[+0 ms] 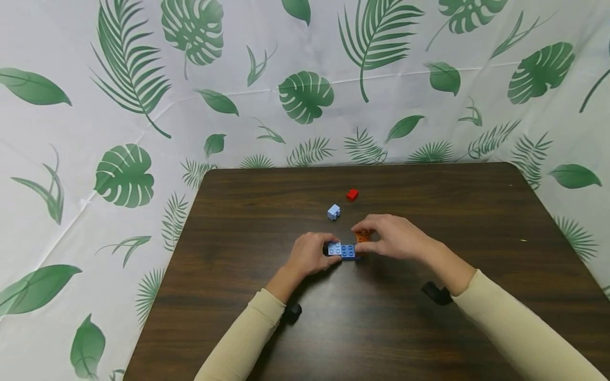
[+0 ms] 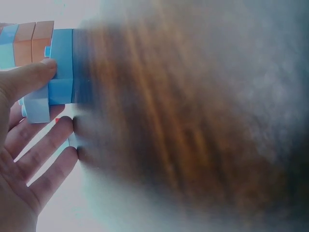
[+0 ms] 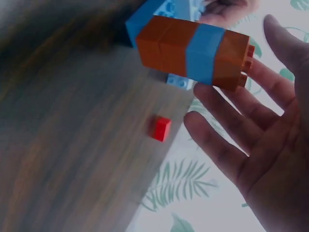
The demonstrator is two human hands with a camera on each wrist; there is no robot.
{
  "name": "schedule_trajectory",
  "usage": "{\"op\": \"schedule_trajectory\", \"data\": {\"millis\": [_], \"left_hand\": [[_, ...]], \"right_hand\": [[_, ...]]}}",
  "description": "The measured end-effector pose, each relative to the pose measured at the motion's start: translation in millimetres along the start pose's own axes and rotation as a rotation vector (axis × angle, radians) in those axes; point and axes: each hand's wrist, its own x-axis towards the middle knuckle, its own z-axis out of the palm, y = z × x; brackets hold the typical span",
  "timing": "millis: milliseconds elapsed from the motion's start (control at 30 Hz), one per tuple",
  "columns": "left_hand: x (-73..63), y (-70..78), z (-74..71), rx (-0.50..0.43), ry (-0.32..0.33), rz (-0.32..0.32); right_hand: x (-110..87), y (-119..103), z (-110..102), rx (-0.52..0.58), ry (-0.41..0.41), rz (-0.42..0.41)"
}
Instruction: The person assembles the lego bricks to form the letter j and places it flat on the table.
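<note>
My left hand point(image 1: 308, 255) pinches a light-blue toy brick point(image 1: 335, 248) between thumb and fingers. That brick sits on the end of a longer blue brick point(image 2: 61, 67) lying on the table. On the blue brick's other end rises a stack point(image 3: 174, 48) of orange bricks with one blue layer, studs up at its top. My right hand point(image 1: 393, 238) surrounds this stack loosely. In the right wrist view its thumb stands apart from the stack and the fingers extend beside it; whether a fingertip touches is unclear.
Farther back on the dark wooden table point(image 1: 248, 211) lie a loose light-blue brick point(image 1: 333, 212) and a small red brick point(image 1: 352, 194). Behind the table's far edge hangs a white cloth point(image 1: 257, 116) with green leaf prints.
</note>
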Motion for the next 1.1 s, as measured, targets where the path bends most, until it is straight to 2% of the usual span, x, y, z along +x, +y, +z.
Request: {"op": "schedule_trajectory", "data": {"millis": [233, 467, 733, 967, 1100], "left_hand": [[-0.3, -0.1, -0.2, 0.006, 0.013, 0.0], [-0.6, 0.0, -0.5, 0.005, -0.011, -0.01], [-0.4, -0.3, -1.2, 0.001, -0.007, -0.013], [0.1, -0.1, -3.8, 0.013, 0.007, -0.002], [0.3, -0.4, -4.1, 0.017, 0.006, -0.006]], "right_hand": [[26.1, 16.3, -6.2, 0.117, -0.047, 0.027], [56.0, 34.1, 3.6, 0.093, -0.045, 0.025], [83.5, 47.9, 19.6, 0.075, -0.044, -0.04], [96.0, 44.2, 25.9, 0.133, -0.094, -0.081], [100.0, 39.0, 28.1, 0.075, -0.094, -0.048]]}}
